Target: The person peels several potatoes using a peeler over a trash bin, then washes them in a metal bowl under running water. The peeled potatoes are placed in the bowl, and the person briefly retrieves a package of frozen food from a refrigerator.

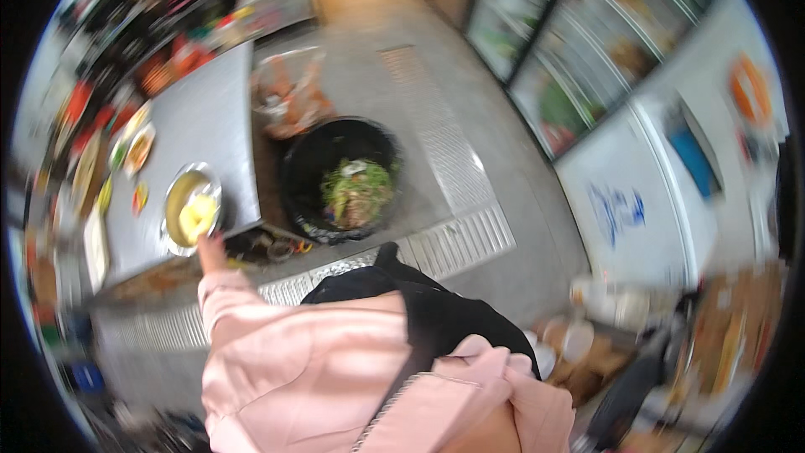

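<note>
My left hand (212,253), in a pink sleeve, is at the near rim of a round metal bowl (177,196) and grips it. Pale yellow pieces (198,215), perhaps peeled potatoes, lie inside; blur hides their exact kind. The bowl is at the near end of a steel worktable (201,104); whether it rests on the top or is held just above is unclear. My right hand is out of view. Left of the bowl on the table are a small red and yellow item (139,199) and an oval dish of food (139,150).
A black bin (300,157) holding green vegetable scraps (357,192) stands beside the table. Behind it sits a plastic bag (292,97). Metal drain grating (465,239) crosses the floor. Glass-door fridges (585,44) and a white cabinet (629,201) line the right; boxes (732,327) stand nearer.
</note>
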### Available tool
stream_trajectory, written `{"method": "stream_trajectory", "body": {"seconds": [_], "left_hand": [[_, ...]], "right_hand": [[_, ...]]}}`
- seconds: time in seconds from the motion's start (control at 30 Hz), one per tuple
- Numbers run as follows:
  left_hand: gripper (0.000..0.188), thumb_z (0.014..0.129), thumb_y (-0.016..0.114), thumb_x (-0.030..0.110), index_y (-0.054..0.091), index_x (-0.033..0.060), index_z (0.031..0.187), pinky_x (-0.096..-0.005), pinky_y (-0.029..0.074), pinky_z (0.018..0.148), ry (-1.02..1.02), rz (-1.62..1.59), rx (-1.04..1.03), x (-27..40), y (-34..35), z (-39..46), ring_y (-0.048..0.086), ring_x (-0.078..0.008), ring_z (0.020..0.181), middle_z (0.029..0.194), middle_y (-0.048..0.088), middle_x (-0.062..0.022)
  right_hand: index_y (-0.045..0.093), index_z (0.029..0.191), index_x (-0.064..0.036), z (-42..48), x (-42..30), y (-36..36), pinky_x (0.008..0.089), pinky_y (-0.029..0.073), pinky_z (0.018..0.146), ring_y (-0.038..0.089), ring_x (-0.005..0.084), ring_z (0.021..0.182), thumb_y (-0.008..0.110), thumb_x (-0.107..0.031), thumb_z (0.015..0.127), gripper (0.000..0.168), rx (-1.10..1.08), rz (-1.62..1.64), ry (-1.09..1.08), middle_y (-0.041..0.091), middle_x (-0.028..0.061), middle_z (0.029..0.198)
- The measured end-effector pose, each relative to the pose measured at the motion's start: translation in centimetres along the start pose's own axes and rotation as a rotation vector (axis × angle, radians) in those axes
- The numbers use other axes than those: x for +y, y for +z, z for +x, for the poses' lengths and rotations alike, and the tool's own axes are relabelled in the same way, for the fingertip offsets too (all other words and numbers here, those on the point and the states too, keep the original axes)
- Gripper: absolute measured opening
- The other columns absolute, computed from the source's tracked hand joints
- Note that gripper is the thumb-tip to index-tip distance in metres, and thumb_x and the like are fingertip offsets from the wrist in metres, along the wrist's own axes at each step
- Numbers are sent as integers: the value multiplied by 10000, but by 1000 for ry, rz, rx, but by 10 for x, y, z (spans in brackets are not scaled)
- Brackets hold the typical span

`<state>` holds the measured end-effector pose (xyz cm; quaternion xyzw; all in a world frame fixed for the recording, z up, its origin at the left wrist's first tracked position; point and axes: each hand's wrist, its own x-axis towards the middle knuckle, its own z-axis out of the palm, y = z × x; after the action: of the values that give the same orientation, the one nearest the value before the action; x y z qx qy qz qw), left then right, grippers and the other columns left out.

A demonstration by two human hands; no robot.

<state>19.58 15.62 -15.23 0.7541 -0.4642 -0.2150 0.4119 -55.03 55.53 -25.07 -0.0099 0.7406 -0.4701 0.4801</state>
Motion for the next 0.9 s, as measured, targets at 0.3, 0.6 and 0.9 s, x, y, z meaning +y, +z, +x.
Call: {"method": "stream_trajectory", "body": {"seconds": [0.3,0.6,0.9], "left_hand": [[282,786,472,50,501,-25,1056,-293,476,430,-712,-1233,685,16,45,28,515,-237,509,837,574,-175],[259,793,422,32,528,-71,1006,-503,544,699,-664,-1296,745,62,126,0,566,-262,540,794,604,-172],[202,807,434,40,545,-22,964,-366,568,549,-744,-1240,741,142,224,53,539,-232,514,743,570,-135]], "right_hand": [[614,727,-33,173,-198,-7,339,450,478,572,195,550,537,-219,766,204,16,-289,116,587,107,653],[620,726,-24,321,-309,-29,365,439,446,557,222,504,546,-182,745,175,-46,-426,130,565,127,617],[554,698,-33,520,-511,30,360,459,423,527,221,468,511,-92,751,91,-175,-386,-148,519,108,587]]}}
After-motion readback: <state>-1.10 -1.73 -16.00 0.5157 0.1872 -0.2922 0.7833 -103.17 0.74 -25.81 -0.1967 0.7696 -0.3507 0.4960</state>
